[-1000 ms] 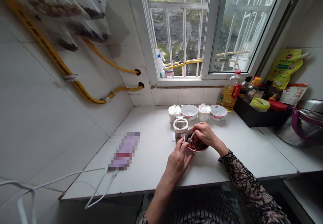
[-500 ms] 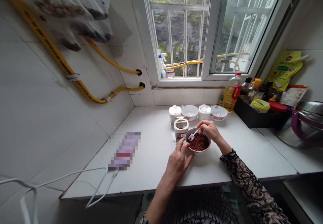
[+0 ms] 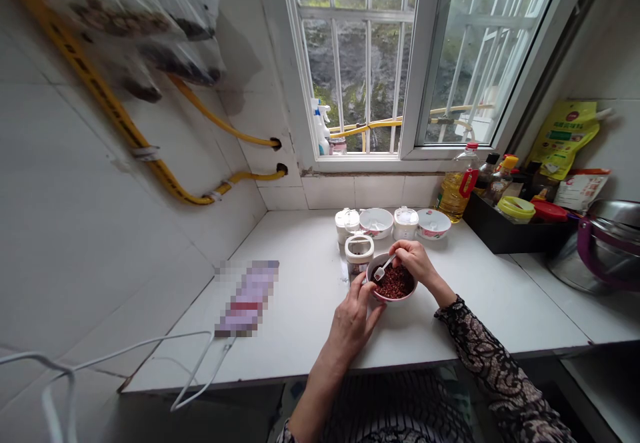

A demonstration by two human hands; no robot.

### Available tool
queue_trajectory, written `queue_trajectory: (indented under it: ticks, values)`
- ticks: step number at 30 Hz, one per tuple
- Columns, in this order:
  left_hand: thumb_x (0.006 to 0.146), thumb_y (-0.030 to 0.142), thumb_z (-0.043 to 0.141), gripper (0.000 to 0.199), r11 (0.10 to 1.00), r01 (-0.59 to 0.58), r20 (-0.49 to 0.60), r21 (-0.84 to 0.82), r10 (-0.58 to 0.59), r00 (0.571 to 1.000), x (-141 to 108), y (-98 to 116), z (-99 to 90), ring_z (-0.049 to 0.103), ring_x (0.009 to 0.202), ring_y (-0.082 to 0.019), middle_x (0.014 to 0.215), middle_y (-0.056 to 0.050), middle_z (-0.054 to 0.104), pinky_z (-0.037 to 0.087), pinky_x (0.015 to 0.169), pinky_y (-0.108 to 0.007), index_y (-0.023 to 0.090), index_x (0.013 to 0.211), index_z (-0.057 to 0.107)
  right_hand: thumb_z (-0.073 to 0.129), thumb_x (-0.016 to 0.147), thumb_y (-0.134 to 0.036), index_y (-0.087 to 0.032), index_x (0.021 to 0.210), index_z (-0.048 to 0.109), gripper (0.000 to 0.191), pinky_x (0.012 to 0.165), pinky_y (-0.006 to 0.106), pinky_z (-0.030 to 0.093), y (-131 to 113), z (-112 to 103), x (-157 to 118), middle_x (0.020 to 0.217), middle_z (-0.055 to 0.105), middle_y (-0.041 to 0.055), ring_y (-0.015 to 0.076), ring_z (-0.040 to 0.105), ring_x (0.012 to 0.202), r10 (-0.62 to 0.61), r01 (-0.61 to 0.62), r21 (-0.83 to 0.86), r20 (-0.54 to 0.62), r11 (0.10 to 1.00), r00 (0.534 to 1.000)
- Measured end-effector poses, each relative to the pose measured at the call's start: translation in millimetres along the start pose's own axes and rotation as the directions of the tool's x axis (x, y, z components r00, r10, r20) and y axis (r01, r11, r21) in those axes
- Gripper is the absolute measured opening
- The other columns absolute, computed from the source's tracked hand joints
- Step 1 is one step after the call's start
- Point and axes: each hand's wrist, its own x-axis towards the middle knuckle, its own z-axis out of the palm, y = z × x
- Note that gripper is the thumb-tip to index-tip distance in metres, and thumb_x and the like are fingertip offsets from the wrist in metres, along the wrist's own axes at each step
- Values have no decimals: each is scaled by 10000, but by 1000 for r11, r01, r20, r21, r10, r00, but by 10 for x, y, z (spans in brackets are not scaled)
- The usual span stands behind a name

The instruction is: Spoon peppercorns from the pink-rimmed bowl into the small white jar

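My left hand (image 3: 354,311) grips the near left side of a bowl (image 3: 400,299), thumb and fingers on its rim and wall. Dark red dried bits, looking like Sichuan peppercorns (image 3: 397,284), fill the bowl. Between the pinched fingers of my right hand (image 3: 414,261) is a small white spoon (image 3: 380,273), its scoop slanting down just over the peppercorns at the bowl's left side. An open seasoning jar (image 3: 359,250) with a white rim stands right behind the bowl, with dark contents low inside.
Behind are two white lidded jars (image 3: 347,224) and two white bowls (image 3: 434,223). An oil bottle (image 3: 454,193) and a black box (image 3: 500,226) of condiments stand at back right, a metal pot (image 3: 595,250) farther right. A pixelated purple item (image 3: 247,300) and white cable (image 3: 197,370) lie left.
My right hand has shifted very slightly with the spoon, which stays over the left part of the bowl. My left hand and the bowl keep their places.
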Motion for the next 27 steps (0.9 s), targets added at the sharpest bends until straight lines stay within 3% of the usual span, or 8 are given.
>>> queue_trajectory:
  ticks: [6,11,13,15,17,20,24,27]
  values:
    - [864,179,597,392,1000,1,1,-17,-1,1000,1,-3,3,648,1093,-260,1358,-138,500,605,749,-343,242,1209,420,481,617,-217,-173,633,651,176,563,261,471,35,-64,60,457,618,-9,143,562,464,25,-29,198,22,980,999]
    - [866,188,592,383,999,17,11,-32,-17,1000,-4,-15,21,638,1115,-260,1363,-131,497,601,772,-358,249,1207,427,479,731,-250,-184,758,633,169,695,303,502,12,-56,96,557,655,-6,164,622,585,-57,77,213,-97,974,994]
    - [865,192,593,384,999,17,9,-36,-16,1000,-5,-24,31,639,1114,-260,1362,-131,497,600,777,-362,251,1207,427,465,821,-281,-191,849,628,189,747,328,501,-20,10,85,654,694,13,182,653,673,-199,226,140,-186,964,962]
    - [864,193,595,389,999,13,8,-40,-13,1000,-6,-32,36,634,1124,-262,1365,-133,494,600,778,-361,251,1209,425,452,890,-285,-199,911,631,200,810,362,487,-59,95,59,760,725,42,205,667,772,-400,400,-44,-202,916,894]
    - [864,195,598,388,999,14,7,-40,-14,1000,-5,-37,37,623,1146,-265,1363,-133,494,599,784,-361,251,1207,426,446,917,-239,-208,918,640,197,884,402,449,-100,164,27,822,737,58,216,662,816,-571,537,-247,-94,807,815]
    - [869,201,600,373,999,19,11,-36,-18,1000,-2,-37,31,627,1138,-261,1355,-127,495,601,780,-356,251,1197,429,437,914,-162,-210,898,645,215,943,426,403,-137,168,-7,831,746,55,214,650,801,-680,637,-379,26,672,733]
    - [875,206,593,359,999,13,16,-35,-13,1000,2,-37,24,627,1135,-260,1352,-128,497,604,757,-348,247,1192,431,459,855,-143,-214,828,639,195,874,384,439,-99,3,-21,684,702,22,228,623,801,-666,585,-371,-140,721,732]
    - [877,216,592,355,999,12,16,-32,-12,1000,2,-42,22,627,1135,-261,1348,-124,502,605,759,-353,250,1193,433,458,800,-139,-222,723,626,203,874,375,438,-29,-78,-23,612,658,7,219,603,743,-637,552,-400,-113,731,762]
